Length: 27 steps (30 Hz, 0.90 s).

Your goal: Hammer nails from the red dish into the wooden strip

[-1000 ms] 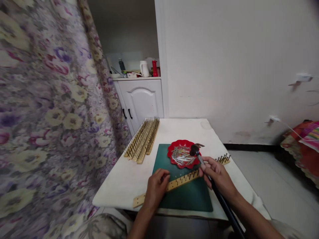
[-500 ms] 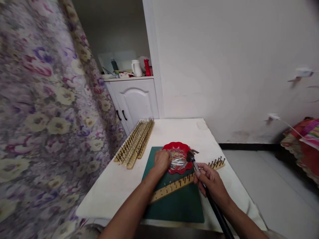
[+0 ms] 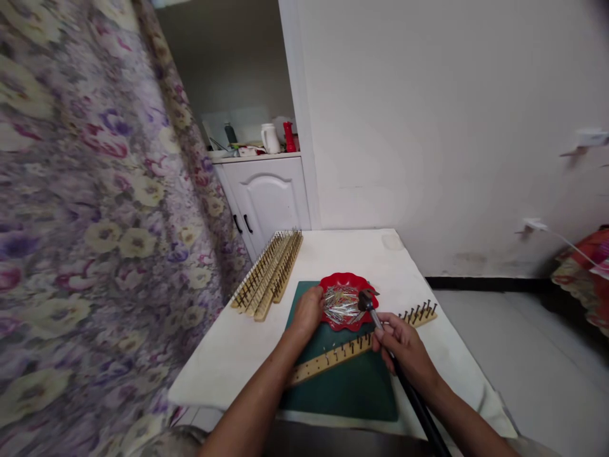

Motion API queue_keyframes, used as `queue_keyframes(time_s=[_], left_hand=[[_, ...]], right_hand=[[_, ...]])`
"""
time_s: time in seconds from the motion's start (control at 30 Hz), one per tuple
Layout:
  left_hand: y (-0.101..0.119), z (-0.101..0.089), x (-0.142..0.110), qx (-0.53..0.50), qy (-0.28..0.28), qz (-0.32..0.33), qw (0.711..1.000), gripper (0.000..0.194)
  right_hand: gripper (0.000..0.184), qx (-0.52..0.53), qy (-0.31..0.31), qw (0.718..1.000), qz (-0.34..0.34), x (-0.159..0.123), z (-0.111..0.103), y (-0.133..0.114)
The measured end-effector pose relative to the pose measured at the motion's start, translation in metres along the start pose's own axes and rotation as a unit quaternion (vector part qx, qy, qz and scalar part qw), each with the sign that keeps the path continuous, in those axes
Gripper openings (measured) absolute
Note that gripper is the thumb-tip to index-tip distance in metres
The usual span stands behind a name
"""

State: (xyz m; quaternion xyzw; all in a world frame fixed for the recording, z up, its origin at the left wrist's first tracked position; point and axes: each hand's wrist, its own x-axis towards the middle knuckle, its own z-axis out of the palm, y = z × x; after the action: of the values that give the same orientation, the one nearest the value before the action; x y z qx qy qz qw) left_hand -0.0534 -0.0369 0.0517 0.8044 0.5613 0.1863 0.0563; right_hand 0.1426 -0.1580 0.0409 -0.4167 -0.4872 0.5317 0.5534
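My left hand (image 3: 309, 309) is at the left rim of a red scalloped dish (image 3: 349, 279). Its fingers are curled together, and whatever they may hold is hidden. Loose silvery nails (image 3: 341, 306) lie heaped in the dish. My right hand (image 3: 402, 346) is wrapped round a hammer (image 3: 366, 301) with a metal neck and a long black handle; the hammer's head is over the dish's right side. Below both hands a narrow wooden strip (image 3: 311, 367) runs diagonally, nails standing upright along most of it and bare holes at its left end.
Under the strip and dish lies a green mat (image 3: 342, 397) on a white-covered table (image 3: 209, 374). Several nail-studded wooden strips (image 3: 266, 273) lie side by side at the back left. A flowered curtain (image 3: 118, 254) hangs left; a white cabinet (image 3: 271, 190) stands behind.
My left hand has drawn back from over the nails to the dish's left rim. My right hand keeps the hammer in nearly the same place. The whole view has shifted slightly.
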Motion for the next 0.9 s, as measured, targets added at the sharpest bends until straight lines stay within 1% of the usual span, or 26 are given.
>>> queue_keyframes(time_s=[0.1, 0.17, 0.27, 0.33, 0.37, 0.4, 0.43, 0.5, 0.53, 0.57, 0.6, 0.63, 0.67, 0.7, 0.73, 0.77, 0.9], left_hand=[[-0.005, -0.011, -0.020, -0.028, 0.024, -0.012, 0.999, 0.019], [-0.011, -0.016, -0.037, -0.076, 0.056, -0.020, 0.995, 0.020], [-0.024, -0.013, -0.066, -0.178, 0.100, -0.049, 0.978, 0.015], [-0.030, -0.005, -0.087, -0.263, 0.102, -0.097, 0.954, 0.007], [-0.032, -0.001, -0.098, -0.319, 0.098, -0.126, 0.934, 0.004], [-0.032, 0.003, -0.108, -0.384, 0.088, -0.153, 0.906, 0.006], [-0.030, 0.006, -0.117, -0.453, 0.077, -0.176, 0.871, 0.011], [-0.024, 0.008, -0.131, -0.575, 0.055, -0.210, 0.789, 0.025], [-0.020, 0.007, -0.136, -0.621, 0.045, -0.222, 0.751, 0.030], [-0.015, 0.005, -0.140, -0.654, 0.036, -0.229, 0.720, 0.033], [-0.012, 0.003, -0.142, -0.675, 0.031, -0.234, 0.699, 0.034], [-0.009, 0.000, -0.143, -0.685, 0.029, -0.236, 0.688, 0.033], [-0.006, -0.002, -0.143, -0.686, 0.030, -0.237, 0.687, 0.032], [-0.005, -0.003, -0.142, -0.679, 0.034, -0.238, 0.694, 0.031], [-0.005, -0.004, -0.141, -0.663, 0.038, -0.238, 0.709, 0.030], [-0.005, -0.003, -0.140, -0.642, 0.042, -0.234, 0.728, 0.028], [-0.010, 0.007, -0.134, -0.522, 0.066, -0.193, 0.828, 0.023]], right_hand=[[0.027, -0.004, -0.008, 1.000, -0.004, -0.001, 0.000, 0.002], [0.028, -0.004, -0.014, 1.000, -0.006, -0.003, 0.001, 0.003], [0.029, 0.005, -0.031, 0.999, -0.007, -0.008, 0.006, 0.002], [0.030, 0.018, -0.047, 0.999, -0.005, -0.011, 0.009, 0.001], [0.030, 0.027, -0.055, 0.998, -0.003, -0.013, 0.011, 0.001], [0.030, 0.036, -0.064, 0.997, 0.000, -0.015, 0.012, 0.001], [0.030, 0.044, -0.073, 0.996, 0.004, -0.017, 0.014, 0.001], [0.030, 0.056, -0.090, 0.994, 0.012, -0.020, 0.016, 0.002], [0.029, 0.059, -0.096, 0.994, 0.014, -0.021, 0.017, 0.002], [0.029, 0.061, -0.100, 0.993, 0.016, -0.022, 0.017, 0.002], [0.029, 0.063, -0.102, 0.993, 0.018, -0.023, 0.018, 0.002], [0.029, 0.064, -0.102, 0.992, 0.020, -0.023, 0.018, 0.002], [0.029, 0.066, -0.101, 0.992, 0.021, -0.023, 0.018, 0.002], [0.030, 0.067, -0.100, 0.993, 0.021, -0.022, 0.019, 0.002], [0.030, 0.067, -0.098, 0.993, 0.020, -0.022, 0.019, 0.001], [0.030, 0.066, -0.097, 0.993, 0.020, -0.021, 0.019, 0.001], [0.030, 0.059, -0.098, 0.993, 0.023, -0.023, 0.020, -0.001]])
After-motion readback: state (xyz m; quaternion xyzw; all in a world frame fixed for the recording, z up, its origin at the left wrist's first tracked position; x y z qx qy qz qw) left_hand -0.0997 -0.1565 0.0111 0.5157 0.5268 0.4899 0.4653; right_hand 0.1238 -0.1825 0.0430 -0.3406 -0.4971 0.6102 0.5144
